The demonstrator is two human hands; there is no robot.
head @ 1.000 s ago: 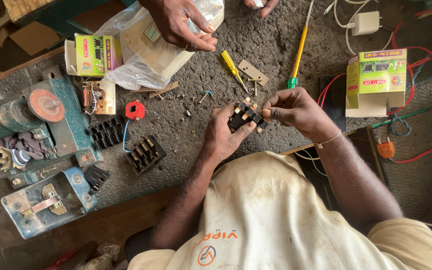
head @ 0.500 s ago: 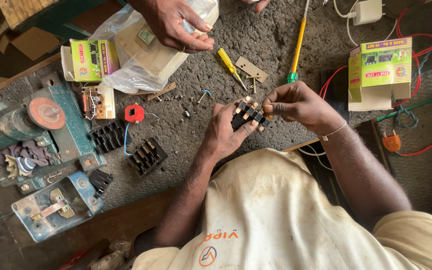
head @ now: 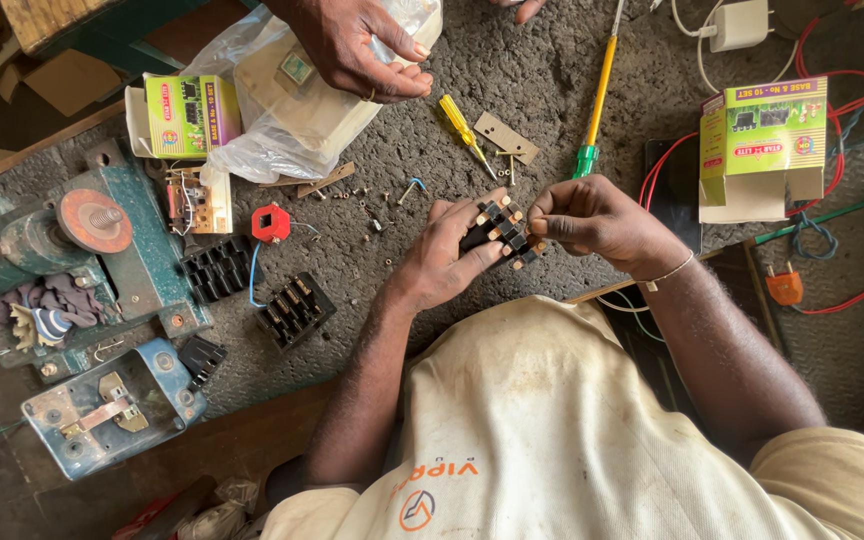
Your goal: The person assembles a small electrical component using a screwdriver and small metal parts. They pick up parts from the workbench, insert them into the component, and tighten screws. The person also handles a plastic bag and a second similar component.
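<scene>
My left hand (head: pixel 442 262) cradles a small black terminal block with brass contacts (head: pixel 500 232) above the dark gritty work surface (head: pixel 512 100). My right hand (head: pixel 592 215) pinches the block's right end with thumb and fingertips. Both hands are close together at the middle of the view, just in front of my pale shirt. A yellow-handled screwdriver (head: pixel 462 122) and a long yellow and green tester screwdriver (head: pixel 597 95) lie just beyond my hands. Small loose screws (head: pixel 372 215) are scattered to the left of my left hand.
Another person's hand (head: pixel 362 45) rests on a plastic bag holding a cream box (head: pixel 292 100). Green cartons (head: pixel 190 115) (head: pixel 762 140), black terminal blocks (head: pixel 295 310) (head: pixel 217 268), a red part (head: pixel 270 222), a blue-green metal machine (head: pixel 72 250) and red wires (head: pixel 852 300) lie around.
My hands stay together on the black block with small finger shifts. The other person's hand has moved slightly on the bag. The view has drifted a little.
</scene>
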